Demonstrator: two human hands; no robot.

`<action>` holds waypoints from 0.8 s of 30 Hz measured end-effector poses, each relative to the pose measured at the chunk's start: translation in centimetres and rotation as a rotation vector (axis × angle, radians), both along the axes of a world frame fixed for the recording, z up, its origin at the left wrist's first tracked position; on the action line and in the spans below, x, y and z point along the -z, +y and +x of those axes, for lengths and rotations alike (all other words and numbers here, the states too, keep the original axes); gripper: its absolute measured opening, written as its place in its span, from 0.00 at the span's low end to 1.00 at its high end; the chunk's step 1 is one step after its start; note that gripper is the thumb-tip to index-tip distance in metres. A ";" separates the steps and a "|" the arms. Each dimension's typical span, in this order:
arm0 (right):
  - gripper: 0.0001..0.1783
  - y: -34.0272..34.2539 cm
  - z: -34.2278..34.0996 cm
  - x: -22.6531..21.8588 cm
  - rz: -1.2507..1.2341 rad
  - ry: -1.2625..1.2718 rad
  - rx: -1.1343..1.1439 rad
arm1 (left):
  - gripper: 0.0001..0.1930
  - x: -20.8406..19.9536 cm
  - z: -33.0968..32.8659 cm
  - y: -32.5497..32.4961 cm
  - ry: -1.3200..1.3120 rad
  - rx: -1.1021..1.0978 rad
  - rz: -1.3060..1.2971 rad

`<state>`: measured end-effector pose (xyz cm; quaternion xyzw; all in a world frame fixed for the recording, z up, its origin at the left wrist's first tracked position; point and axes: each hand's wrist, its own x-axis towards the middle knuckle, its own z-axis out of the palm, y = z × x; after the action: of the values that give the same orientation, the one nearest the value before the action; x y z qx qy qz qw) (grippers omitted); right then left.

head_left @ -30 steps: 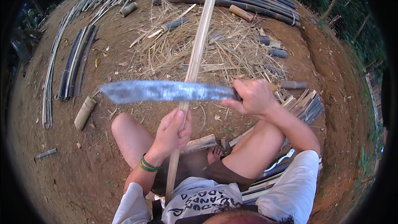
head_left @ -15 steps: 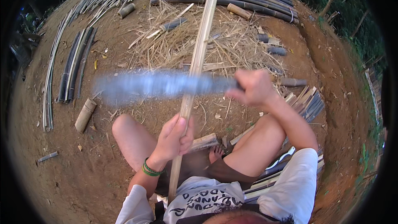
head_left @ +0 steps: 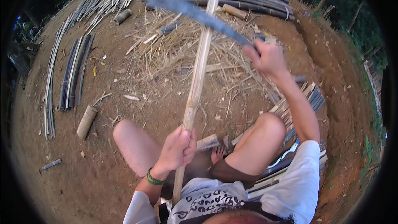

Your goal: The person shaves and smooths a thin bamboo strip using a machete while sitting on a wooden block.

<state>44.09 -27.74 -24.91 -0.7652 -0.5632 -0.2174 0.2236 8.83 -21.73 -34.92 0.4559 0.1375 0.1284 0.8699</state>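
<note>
A long, pale bamboo strip (head_left: 202,54) runs from my lap away from me, past the top edge of the view. My left hand (head_left: 178,147) is closed around its lower part, just above my lap. In my right hand (head_left: 268,57), closed on its handle, is a machete (head_left: 195,12) with a long grey blade. The blade reaches to the left and away, crossing the strip at its far part; I cannot tell whether its edge touches the wood. Its outline is a little blurred by motion.
Thin shavings (head_left: 166,66) lie heaped on the bare earth ahead. Dark bamboo poles (head_left: 248,2) are stacked beyond them. Split strips (head_left: 103,4) spread at the far left, with a short bamboo piece (head_left: 86,122) nearer. By my right knee lies a bundle of strips (head_left: 311,99).
My right hand and the machete have moved farther away along the strip, and the blade now slants toward the far left. My left hand has kept its grip, slightly lower in the view.
</note>
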 end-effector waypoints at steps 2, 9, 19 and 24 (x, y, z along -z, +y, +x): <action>0.27 -1.9 -4.0 2.1 -0.146 -0.003 -0.151 | 0.17 0.0 0.4 0.5 -0.010 -0.049 0.008; 0.27 -0.8 2.1 1.0 0.032 0.059 -0.032 | 0.16 0.6 -1.7 -1.3 0.013 0.022 0.062; 0.27 -1.4 2.8 0.7 -0.095 -0.329 -0.243 | 0.17 2.7 -3.7 -2.0 0.001 0.039 0.153; 0.29 -0.5 7.5 -2.2 0.075 0.053 0.020 | 0.16 3.2 -5.1 -2.4 0.039 0.045 0.086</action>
<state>51.56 -28.27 -22.67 -0.7672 -0.5409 -0.2203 0.2650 3.77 -24.14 -38.17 0.4983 0.1384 0.1056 0.8494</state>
